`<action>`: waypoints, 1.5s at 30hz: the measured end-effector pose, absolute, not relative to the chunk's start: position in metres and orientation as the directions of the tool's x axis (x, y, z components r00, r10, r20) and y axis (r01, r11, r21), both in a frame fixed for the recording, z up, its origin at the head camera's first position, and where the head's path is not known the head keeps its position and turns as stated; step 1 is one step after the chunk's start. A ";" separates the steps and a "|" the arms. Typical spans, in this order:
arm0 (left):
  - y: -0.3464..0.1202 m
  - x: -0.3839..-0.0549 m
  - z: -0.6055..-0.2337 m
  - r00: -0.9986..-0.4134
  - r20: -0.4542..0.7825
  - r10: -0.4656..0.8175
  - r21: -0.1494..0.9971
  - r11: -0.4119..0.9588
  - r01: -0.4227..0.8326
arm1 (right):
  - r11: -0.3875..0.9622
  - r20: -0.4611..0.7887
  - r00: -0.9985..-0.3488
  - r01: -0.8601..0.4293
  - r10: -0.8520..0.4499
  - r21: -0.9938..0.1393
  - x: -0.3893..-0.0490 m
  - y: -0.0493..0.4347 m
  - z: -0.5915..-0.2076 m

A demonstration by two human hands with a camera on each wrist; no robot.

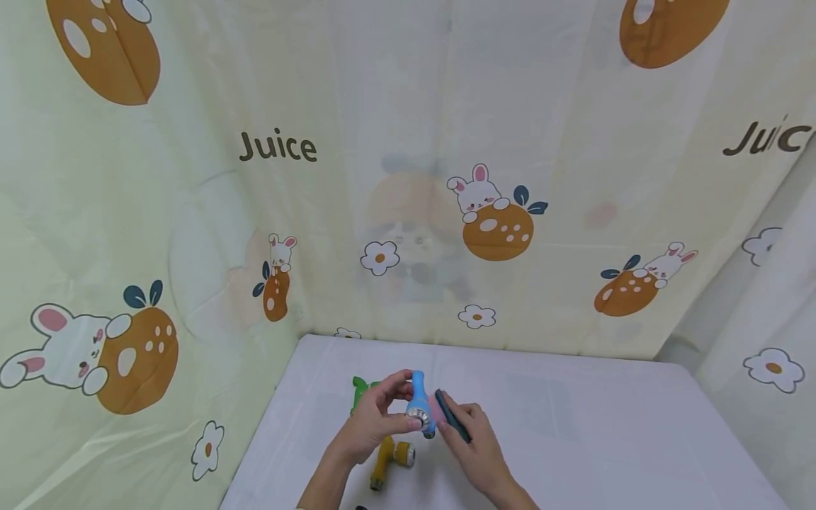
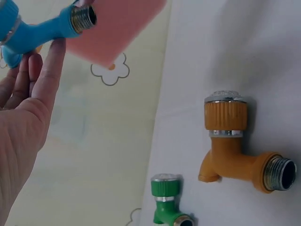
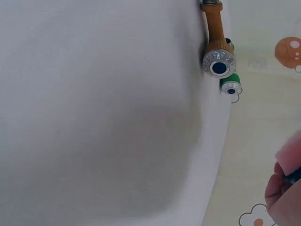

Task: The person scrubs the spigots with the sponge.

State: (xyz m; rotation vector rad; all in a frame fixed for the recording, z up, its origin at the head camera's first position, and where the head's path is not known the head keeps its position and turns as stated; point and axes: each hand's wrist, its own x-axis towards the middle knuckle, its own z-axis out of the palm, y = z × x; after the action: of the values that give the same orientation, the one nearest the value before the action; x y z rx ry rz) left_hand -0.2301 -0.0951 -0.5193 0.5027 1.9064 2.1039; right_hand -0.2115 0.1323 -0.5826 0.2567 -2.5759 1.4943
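Above the table, my left hand (image 1: 370, 425) grips a light blue tap (image 1: 417, 398) with a silver knob face and a threaded metal end (image 2: 84, 18). The thumb lies by the knob and the fingers are behind the body. Close on its right, my right hand (image 1: 479, 453) holds a sponge with a dark teal side (image 1: 454, 419) and a pink side (image 2: 113, 30). The pink side faces the tap near its threaded end; whether they touch, I cannot tell. In the right wrist view only part of that hand (image 3: 287, 200) shows at the edge.
A mustard-yellow tap (image 1: 384, 462) lies on the white-covered table (image 1: 574, 439) below the left hand. Farther back lies a green tap (image 1: 359, 392), partly hidden by that hand. A patterned curtain (image 1: 395, 106) surrounds the table's back and sides. Something dark (image 1: 361, 507) peeks in at the bottom edge.
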 end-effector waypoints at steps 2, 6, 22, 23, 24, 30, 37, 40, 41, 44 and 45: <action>-0.096 -0.230 -0.518 -0.911 0.084 0.404 0.993 -0.108 0.043 | 0.459 0.221 -0.974 -0.215 -0.041 -0.862 -0.212 0.132 -0.582; -0.093 -0.229 -0.518 -0.916 0.051 0.398 0.996 -0.083 0.020 | 0.354 0.258 -0.966 -0.240 0.004 -0.904 -0.207 0.124 -0.574; -0.080 -0.225 -0.525 -0.897 0.111 0.428 0.993 -0.078 0.086 | 0.151 0.155 -0.988 -0.153 0.004 -0.977 -0.205 0.115 -0.564; -0.081 -0.226 -0.525 -0.894 0.111 0.435 0.993 -0.075 0.087 | 0.151 0.146 -0.989 -0.145 0.001 -0.978 -0.205 0.116 -0.564; -0.082 -0.226 -0.525 -0.892 0.110 0.438 0.994 -0.070 0.088 | 0.148 0.138 -0.990 -0.137 -0.005 -0.979 -0.206 0.117 -0.563; -0.086 -0.229 -0.526 -0.893 0.110 0.437 0.994 -0.056 0.095 | 0.110 0.078 -0.995 -0.085 -0.062 -0.990 -0.210 0.122 -0.561; -0.087 -0.231 -0.531 -0.920 0.106 0.376 0.994 -0.064 0.089 | 0.099 0.059 -0.996 -0.066 -0.070 -0.993 -0.209 0.124 -0.559; -0.082 -0.231 -0.533 -0.934 0.127 0.335 0.990 -0.105 0.097 | 0.095 0.066 -0.997 -0.069 -0.041 -0.993 -0.209 0.122 -0.560; -0.080 -0.230 -0.533 -0.936 0.137 0.325 0.988 -0.113 0.106 | 0.090 0.068 -0.997 -0.071 -0.031 -0.993 -0.209 0.121 -0.560; -0.072 -0.228 -0.532 -0.940 0.166 0.299 0.985 -0.097 0.143 | 0.091 0.082 -0.997 -0.082 -0.002 -0.992 -0.209 0.118 -0.562; -0.070 -0.227 -0.531 -0.942 0.168 0.290 0.986 -0.069 0.154 | 0.100 0.084 -0.996 -0.083 0.005 -0.991 -0.209 0.117 -0.562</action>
State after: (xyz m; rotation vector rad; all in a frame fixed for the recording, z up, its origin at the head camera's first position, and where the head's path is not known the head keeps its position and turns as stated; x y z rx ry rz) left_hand -0.2268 -0.0704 -0.5313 0.4980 2.0757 2.1734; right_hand -0.2087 0.1167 -0.5621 0.0809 -2.2804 2.0624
